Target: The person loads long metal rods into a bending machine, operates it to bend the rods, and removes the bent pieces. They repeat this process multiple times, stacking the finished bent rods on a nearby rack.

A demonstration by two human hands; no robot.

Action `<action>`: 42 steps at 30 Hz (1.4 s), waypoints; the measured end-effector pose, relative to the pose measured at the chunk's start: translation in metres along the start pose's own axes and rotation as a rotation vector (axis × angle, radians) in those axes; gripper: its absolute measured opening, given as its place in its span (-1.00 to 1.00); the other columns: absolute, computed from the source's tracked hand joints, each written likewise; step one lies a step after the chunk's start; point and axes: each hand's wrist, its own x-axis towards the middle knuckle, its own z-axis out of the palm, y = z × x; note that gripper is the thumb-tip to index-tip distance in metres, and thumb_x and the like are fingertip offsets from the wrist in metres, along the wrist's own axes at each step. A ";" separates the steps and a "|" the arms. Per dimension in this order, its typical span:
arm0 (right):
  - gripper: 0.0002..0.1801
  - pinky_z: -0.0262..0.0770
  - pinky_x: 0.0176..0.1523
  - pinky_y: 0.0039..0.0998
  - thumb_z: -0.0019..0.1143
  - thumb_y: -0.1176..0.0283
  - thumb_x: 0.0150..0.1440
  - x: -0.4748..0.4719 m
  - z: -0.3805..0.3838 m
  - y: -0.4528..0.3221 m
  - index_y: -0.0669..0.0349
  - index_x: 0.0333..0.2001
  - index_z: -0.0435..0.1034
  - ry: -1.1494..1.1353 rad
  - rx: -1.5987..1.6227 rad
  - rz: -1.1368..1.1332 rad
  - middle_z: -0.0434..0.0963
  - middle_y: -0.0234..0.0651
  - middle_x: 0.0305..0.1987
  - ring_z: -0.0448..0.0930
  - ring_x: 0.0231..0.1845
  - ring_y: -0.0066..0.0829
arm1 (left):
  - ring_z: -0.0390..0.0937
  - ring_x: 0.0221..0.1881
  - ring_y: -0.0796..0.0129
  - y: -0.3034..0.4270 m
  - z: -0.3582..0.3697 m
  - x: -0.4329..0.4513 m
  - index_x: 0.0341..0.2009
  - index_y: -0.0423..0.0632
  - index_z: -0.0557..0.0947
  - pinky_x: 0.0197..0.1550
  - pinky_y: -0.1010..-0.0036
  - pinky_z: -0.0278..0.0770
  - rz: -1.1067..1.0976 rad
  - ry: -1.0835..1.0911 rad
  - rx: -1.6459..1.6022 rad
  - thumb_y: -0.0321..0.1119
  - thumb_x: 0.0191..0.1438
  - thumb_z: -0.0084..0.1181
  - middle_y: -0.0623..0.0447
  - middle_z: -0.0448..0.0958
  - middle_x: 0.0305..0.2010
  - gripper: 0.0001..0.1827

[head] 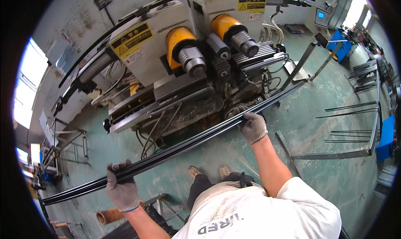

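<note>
A bundle of long dark metal rods or tubes [188,141] runs slantwise across the view in front of me, from the lower left up to the right. My left hand [121,189], in a grey knitted glove, grips it near its left part. Further along to the right, my right hand [253,126], gloved too, is closed round the same bundle. Beyond the rods stands a large light-coloured machine [156,63] with two orange cylindrical housings [181,41] and ribbed metal spindles [192,62]. Another grey glove shape [236,111] shows just behind the bundle; whose it is, I cannot tell.
A metal stand [299,65] rises by the bundle's right end. Bent dark rods [354,109] hang on a metal rack [332,155] at right. Low at left lie a rusty brown tube [109,216] and a metal frame [161,204]. Cables [145,145] hang below the machine.
</note>
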 end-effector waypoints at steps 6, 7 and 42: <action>-0.78 0.77 0.31 -0.10 0.17 0.60 0.54 0.040 0.030 -0.028 0.47 0.18 0.56 0.076 -0.224 -0.249 0.72 -0.07 0.15 0.75 0.16 -0.14 | 0.67 0.19 0.11 0.074 -0.056 0.095 0.24 -0.18 0.71 0.54 0.04 0.49 0.165 -0.027 0.181 -0.10 0.54 0.29 -0.06 0.76 0.09 -0.58; -0.81 0.76 0.28 -0.13 0.21 0.60 0.52 0.050 0.034 -0.029 0.46 0.13 0.60 0.104 -0.208 -0.285 0.74 -0.09 0.10 0.75 0.12 -0.19 | 0.68 0.19 0.12 0.081 -0.072 0.108 0.24 -0.19 0.72 0.51 0.10 0.51 0.183 0.003 0.201 -0.09 0.55 0.28 -0.07 0.76 0.09 -0.57; -0.67 0.62 -0.11 -0.10 0.08 0.18 0.53 0.254 0.133 0.033 0.16 0.03 0.67 0.239 -0.887 -0.615 0.75 -0.18 -0.21 0.78 -0.21 -0.16 | 0.72 0.32 0.08 -0.067 -0.216 0.337 0.25 -0.25 0.79 0.53 0.14 0.56 -0.256 0.241 0.004 -0.18 0.57 0.21 -0.10 0.81 0.26 -0.58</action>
